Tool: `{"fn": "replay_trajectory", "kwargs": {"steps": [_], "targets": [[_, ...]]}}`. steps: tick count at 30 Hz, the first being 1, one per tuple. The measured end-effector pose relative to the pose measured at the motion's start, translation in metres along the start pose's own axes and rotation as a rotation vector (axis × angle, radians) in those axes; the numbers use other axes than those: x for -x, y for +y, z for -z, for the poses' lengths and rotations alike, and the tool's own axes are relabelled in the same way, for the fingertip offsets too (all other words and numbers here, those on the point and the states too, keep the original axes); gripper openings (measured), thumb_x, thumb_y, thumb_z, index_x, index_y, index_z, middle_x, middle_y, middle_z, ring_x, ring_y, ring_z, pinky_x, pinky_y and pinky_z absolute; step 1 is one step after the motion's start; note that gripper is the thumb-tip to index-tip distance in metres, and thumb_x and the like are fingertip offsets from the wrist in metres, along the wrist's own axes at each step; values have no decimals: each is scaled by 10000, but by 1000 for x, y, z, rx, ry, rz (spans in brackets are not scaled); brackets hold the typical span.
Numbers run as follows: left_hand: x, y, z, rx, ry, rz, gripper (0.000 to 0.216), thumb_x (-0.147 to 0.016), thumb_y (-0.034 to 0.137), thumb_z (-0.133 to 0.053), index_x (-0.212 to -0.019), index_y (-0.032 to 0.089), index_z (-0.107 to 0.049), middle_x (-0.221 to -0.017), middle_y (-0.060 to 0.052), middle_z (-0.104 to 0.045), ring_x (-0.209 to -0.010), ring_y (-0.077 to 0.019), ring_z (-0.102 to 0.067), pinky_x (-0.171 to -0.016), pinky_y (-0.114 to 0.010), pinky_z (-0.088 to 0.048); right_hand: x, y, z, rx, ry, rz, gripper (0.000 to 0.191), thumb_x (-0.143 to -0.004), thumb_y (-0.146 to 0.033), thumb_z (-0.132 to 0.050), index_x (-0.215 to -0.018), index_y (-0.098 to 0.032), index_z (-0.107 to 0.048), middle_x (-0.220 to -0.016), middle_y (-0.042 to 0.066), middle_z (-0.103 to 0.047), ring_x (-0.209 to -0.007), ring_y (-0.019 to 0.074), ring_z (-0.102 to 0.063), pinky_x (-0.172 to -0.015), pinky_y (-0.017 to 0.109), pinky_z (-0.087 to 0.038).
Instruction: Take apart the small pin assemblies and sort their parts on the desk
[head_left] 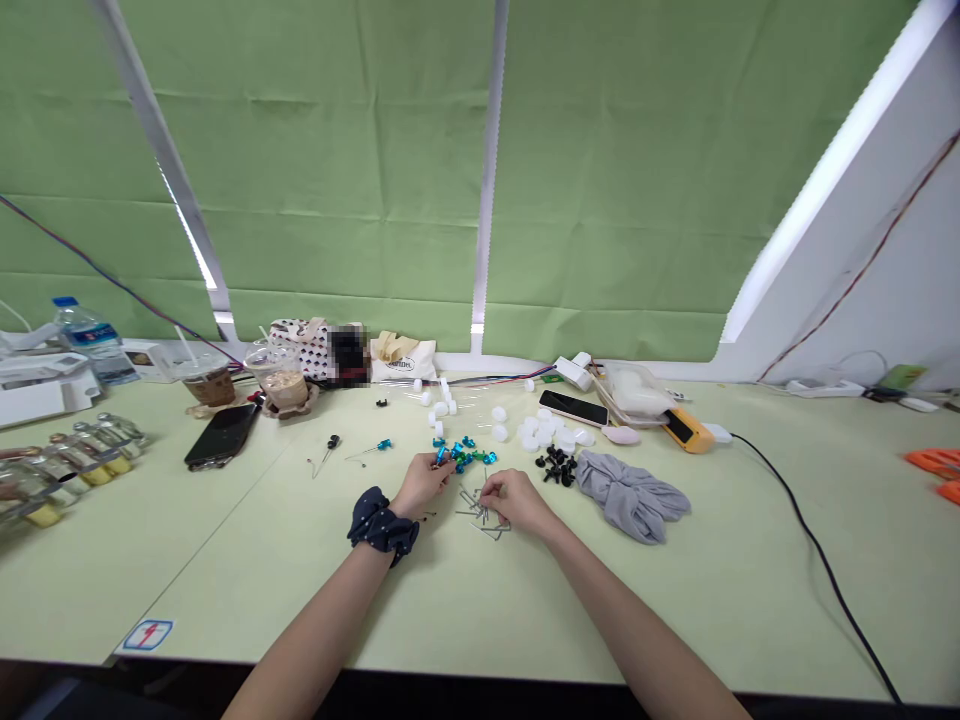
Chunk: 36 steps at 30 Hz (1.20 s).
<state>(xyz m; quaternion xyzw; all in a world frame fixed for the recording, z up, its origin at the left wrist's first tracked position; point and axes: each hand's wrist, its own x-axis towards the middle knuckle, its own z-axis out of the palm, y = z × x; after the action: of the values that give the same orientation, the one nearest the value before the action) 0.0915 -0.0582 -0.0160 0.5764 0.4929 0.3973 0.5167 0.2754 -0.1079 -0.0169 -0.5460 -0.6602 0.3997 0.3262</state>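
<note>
My left hand, with a dark dotted scrunchie on the wrist, pinches a small blue metal cap at the edge of a heap of blue and green caps. My right hand rests with curled fingers on a pile of thin metal pins, fingertips pinched on one of them. Two finished pins lie to the left, one with a black head and one with a blue head.
White plastic caps and small black parts lie behind the hands. A grey cloth, two phones, drink cups, small glass bottles and a black cable sit around the table.
</note>
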Motion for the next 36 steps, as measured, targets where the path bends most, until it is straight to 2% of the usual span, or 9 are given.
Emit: {"fn": "replay_trajectory", "kwargs": {"steps": [4,7,10,12,17,22,28,36], "targets": [[-2,-1,1,26,16,26,422,-609,514,-665,-664,100,-602,-496,32,-458,-436,-59,-369,-411,-190,-260,0,1,0,10,3,-1,70,-660,-230,-668,-645,-166,-644,-531,-2,-600,-343,106,-518,-366,219,-395],[1,3,1,112,-6,42,445,-585,519,-687,-677,91,-610,-571,-1,-522,-466,-57,-389,-408,-182,-245,0,1,0,-46,16,-45,114,-658,-263,-675,-620,-167,-627,-443,-14,-558,-318,104,-483,-348,218,-372],[5,10,1,228,-83,62,428,-591,461,-718,-789,96,-613,-724,-39,-593,-501,-48,-406,-409,-172,-228,-2,0,0,-167,40,-62,177,-663,-334,-671,-648,-164,-622,-425,-12,-548,-345,120,-500,-369,233,-402],[8,15,2,303,-136,79,414,-619,403,-727,-883,114,-591,-783,-43,-604,-527,-47,-427,-413,-164,-232,-3,-2,0,-265,48,-16,235,-649,-383,-678,-680,-155,-630,-480,3,-578,-413,138,-549,-431,255,-452],[11,22,1,456,-248,124,415,-648,315,-742,-953,153,-511,-792,-31,-597,-536,-45,-447,-393,-150,-204,-1,-12,3,-505,11,77,374,-631,-486,-677,-768,-139,-658,-540,13,-595,-500,143,-561,-496,272,-465],[16,25,-2,447,-358,148,418,-638,333,-752,-921,151,-503,-773,-23,-587,-507,-36,-411,-388,-156,-151,3,-20,7,-625,-54,20,405,-598,-489,-713,-773,-124,-689,-519,0,-567,-474,100,-495,-446,224,-386],[20,27,-4,399,-337,171,429,-591,343,-778,-866,143,-517,-685,21,-509,-512,-33,-437,-398,-158,-158,4,-23,8,-643,-68,-13,389,-578,-464,-734,-721,-107,-682,-487,4,-558,-453,95,-474,-431,222,-361],[21,25,-5,282,-344,134,421,-625,390,-743,-891,141,-531,-646,33,-497,-519,-42,-455,-421,-157,-217,5,-24,9,-664,-82,-14,364,-585,-437,-734,-705,-97,-677,-482,4,-565,-439,91,-474,-428,220,-352]]}}
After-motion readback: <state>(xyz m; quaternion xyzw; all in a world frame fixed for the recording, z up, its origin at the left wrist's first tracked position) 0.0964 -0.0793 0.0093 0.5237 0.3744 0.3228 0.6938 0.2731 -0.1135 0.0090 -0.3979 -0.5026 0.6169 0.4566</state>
